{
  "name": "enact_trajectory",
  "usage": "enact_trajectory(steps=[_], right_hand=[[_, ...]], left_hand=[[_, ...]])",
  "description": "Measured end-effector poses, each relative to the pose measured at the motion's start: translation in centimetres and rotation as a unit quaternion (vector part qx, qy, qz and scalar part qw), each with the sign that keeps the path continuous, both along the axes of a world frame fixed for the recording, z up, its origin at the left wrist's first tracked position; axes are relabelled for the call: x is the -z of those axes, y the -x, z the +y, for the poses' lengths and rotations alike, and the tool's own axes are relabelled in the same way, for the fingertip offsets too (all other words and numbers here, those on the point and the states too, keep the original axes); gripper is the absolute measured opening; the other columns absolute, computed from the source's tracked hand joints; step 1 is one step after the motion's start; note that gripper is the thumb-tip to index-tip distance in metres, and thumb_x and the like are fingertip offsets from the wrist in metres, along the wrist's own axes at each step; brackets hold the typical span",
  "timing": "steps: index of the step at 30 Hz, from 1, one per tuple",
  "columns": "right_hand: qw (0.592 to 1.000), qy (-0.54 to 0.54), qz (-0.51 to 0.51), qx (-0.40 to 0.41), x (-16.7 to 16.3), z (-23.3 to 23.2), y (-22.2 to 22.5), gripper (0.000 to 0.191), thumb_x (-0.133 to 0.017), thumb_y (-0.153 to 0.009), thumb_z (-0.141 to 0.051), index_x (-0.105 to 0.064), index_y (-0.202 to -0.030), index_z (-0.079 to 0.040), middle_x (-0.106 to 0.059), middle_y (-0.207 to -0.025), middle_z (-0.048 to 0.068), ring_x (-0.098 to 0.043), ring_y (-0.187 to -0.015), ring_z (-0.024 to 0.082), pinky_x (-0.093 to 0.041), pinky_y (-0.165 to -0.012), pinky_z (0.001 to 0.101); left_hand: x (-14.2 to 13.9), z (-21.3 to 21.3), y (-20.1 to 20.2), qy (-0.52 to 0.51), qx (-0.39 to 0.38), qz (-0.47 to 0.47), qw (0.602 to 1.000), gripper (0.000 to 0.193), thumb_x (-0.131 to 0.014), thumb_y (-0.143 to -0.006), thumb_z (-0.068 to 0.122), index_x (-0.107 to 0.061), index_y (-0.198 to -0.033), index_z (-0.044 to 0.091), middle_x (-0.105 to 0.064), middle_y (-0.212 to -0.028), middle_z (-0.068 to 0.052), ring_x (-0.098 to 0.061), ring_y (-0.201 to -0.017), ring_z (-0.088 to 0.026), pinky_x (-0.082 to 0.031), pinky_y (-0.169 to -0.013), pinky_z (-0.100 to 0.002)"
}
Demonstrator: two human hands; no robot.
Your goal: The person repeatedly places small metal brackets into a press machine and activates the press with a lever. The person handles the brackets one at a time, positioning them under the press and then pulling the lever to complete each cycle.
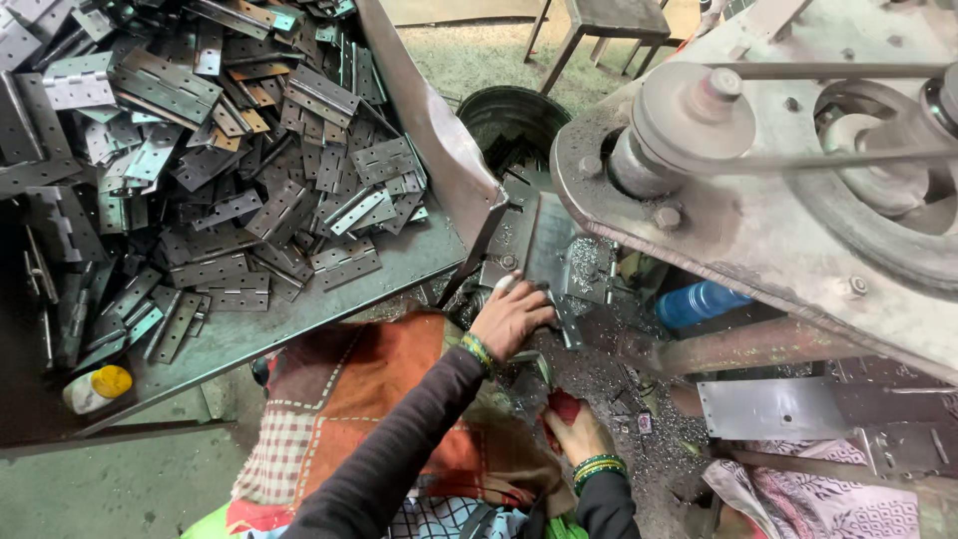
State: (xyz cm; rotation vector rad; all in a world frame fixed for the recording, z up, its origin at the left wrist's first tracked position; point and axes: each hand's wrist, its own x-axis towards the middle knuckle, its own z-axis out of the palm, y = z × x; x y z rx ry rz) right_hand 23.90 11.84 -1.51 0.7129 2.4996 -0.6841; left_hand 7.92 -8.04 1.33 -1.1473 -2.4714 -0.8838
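My left hand (511, 315) reaches forward in a dark sleeve and grips a grey metal hinge piece (565, 321) at the bed of a machine (559, 255). Metal shavings lie around it. My right hand (577, 431), with green bangles at the wrist, stays low and close to my body, its fingers closed on a small red thing (563, 406); what it is I cannot tell. A big heap of grey metal hinges (249, 150) covers a steel table (299, 319) to my left.
A heavy machine body with a pulley wheel (689, 115) and belts fills the right. A blue bottle (699, 301) lies under it. A dark round bin (514, 120) stands behind, a small yellow-capped bottle (98, 387) at the table's near corner.
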Motion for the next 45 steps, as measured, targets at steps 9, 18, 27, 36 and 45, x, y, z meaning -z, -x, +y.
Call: enact_trajectory(steps=[9, 18, 27, 36, 45], right_hand=[[0.999, -0.017, 0.008, 0.047, 1.1, 0.8, -0.2, 0.087, -0.068, -0.069, -0.076, -0.063, -0.127, -0.011, -0.073, -0.115, 0.024, -0.07, -0.111, 0.041, -0.054, -0.097, 0.0454], [0.981, 0.167, 0.098, 0.008, 3.1, 1.6, 0.8, 0.068, -0.071, -0.081, -0.061, -0.064, -0.11, 0.0, -0.078, -0.102, 0.023, -0.076, -0.096, 0.04, -0.056, -0.083, 0.0458], [0.998, 0.055, -0.009, 0.007, 0.7, 0.7, 1.0, 0.063, -0.064, -0.087, -0.064, -0.07, -0.104, -0.004, -0.078, -0.092, 0.026, -0.076, -0.089, 0.044, -0.057, -0.079, 0.0495], [0.993, 0.053, 0.064, 0.082, 6.1, -0.7, -0.7, 0.061, -0.071, -0.079, -0.061, -0.068, -0.116, -0.012, -0.079, -0.094, 0.024, -0.076, -0.089, 0.042, -0.057, -0.081, 0.0467], [0.993, -0.065, 0.1, -0.001, 5.4, -0.2, -0.5, 0.067, -0.066, -0.082, -0.068, -0.064, -0.119, -0.012, -0.077, -0.097, 0.018, -0.075, -0.088, 0.037, -0.057, -0.079, 0.0462]], left_hand=[[-3.6, 6.1, -1.3, -0.027, -0.195, -0.109, 0.974, 0.033, -0.063, -0.087, 0.015, -0.06, -0.119, 0.005, -0.06, -0.109, -0.014, -0.061, -0.101, -0.033, -0.053, -0.082, -0.046], [-1.0, 3.4, -0.1, -0.049, -0.201, 0.018, 0.978, 0.056, -0.065, -0.087, 0.036, -0.06, -0.132, 0.003, -0.061, -0.134, -0.015, -0.047, -0.135, -0.035, -0.025, -0.114, -0.061], [0.1, 5.3, 2.8, 0.066, -0.234, -0.14, 0.96, 0.053, -0.066, -0.084, 0.024, -0.059, -0.134, 0.007, -0.059, -0.132, -0.008, -0.046, -0.137, -0.032, -0.009, -0.121, -0.068], [1.8, 2.9, 2.1, 0.005, -0.203, -0.098, 0.974, 0.05, -0.063, -0.09, 0.027, -0.059, -0.135, 0.007, -0.06, -0.131, -0.009, -0.048, -0.139, -0.032, -0.013, -0.123, -0.066], [2.1, 5.5, 4.3, 0.018, -0.245, -0.089, 0.965, 0.041, -0.057, -0.092, 0.019, -0.063, -0.131, 0.008, -0.062, -0.129, -0.007, -0.052, -0.132, -0.031, -0.011, -0.122, -0.068]])
